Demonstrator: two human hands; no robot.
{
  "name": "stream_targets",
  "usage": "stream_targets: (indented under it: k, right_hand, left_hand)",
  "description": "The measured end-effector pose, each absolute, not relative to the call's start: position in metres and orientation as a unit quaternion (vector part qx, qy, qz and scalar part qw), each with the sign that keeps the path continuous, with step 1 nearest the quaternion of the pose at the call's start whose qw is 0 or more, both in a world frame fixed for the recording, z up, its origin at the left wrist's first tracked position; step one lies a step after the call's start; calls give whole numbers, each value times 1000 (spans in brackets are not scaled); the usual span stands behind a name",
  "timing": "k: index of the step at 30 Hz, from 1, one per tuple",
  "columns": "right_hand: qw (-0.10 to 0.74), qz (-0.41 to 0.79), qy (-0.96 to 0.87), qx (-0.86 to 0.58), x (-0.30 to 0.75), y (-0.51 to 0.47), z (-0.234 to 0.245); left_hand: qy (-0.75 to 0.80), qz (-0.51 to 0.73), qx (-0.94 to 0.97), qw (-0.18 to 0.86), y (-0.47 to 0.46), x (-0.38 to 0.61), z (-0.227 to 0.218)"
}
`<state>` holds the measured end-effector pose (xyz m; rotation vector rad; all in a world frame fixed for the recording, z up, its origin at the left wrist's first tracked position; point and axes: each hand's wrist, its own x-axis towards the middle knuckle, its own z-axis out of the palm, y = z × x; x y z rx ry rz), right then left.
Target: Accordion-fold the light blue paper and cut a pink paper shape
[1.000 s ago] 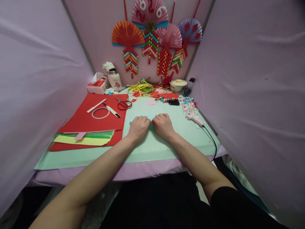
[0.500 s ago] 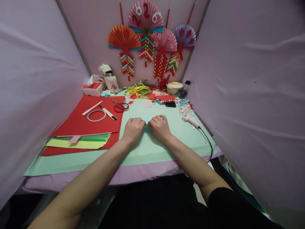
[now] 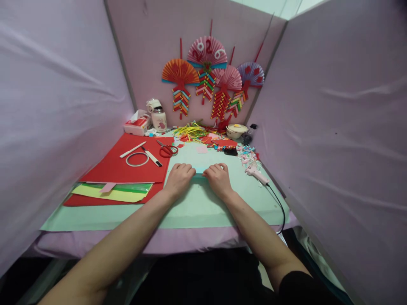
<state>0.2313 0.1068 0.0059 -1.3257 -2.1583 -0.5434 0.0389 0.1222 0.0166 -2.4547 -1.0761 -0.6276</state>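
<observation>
Between my two hands a piece of light blue paper (image 3: pixel 199 171) shows, its ends hidden under my fingers. My left hand (image 3: pixel 180 178) is closed on its left end, knuckles up. My right hand (image 3: pixel 218 178) grips the other end with curled fingers. Both hands rest low over the pale green table mat (image 3: pixel 203 207). Left of them, red-handled scissors (image 3: pixel 167 150) lie on the edge of a red paper sheet (image 3: pixel 111 165). A pink square of paper (image 3: pixel 201 149) lies just beyond the hands.
On the red sheet are a white pen (image 3: pixel 132 149), a utility knife (image 3: pixel 152 156) and a roll of tape (image 3: pixel 137 159). A corded glue gun (image 3: pixel 257 174) lies right, near paper scraps (image 3: pixel 249 156). A lidded bowl (image 3: pixel 236 130) and bottle (image 3: pixel 159 120) stand behind. Paper fans (image 3: pixel 180 72) hang above.
The camera view has tilted up, so everything sits lower in the picture. My hands have moved a little apart, and more of the blue paper shows between them.
</observation>
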Motion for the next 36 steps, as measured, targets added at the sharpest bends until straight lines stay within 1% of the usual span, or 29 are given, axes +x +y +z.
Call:
stream_targets:
  k: [9,16,25,36]
  right_hand:
    - [281,-211,-793,-499,236,108,1]
    - [277,-199,-783,-521,245,106,5]
    - [283,-179,-794,-507,251,107,4]
    - [309,-157,-777,-526,261,110,2]
  left_hand:
    - [-417,-203,-868,178,124,34,15]
    - [-434,-187,-870,143,131,22,18]
    - [-407,-219,-883,83,131,13,21]
    - [-455,-230,-858,61,142,4,19]
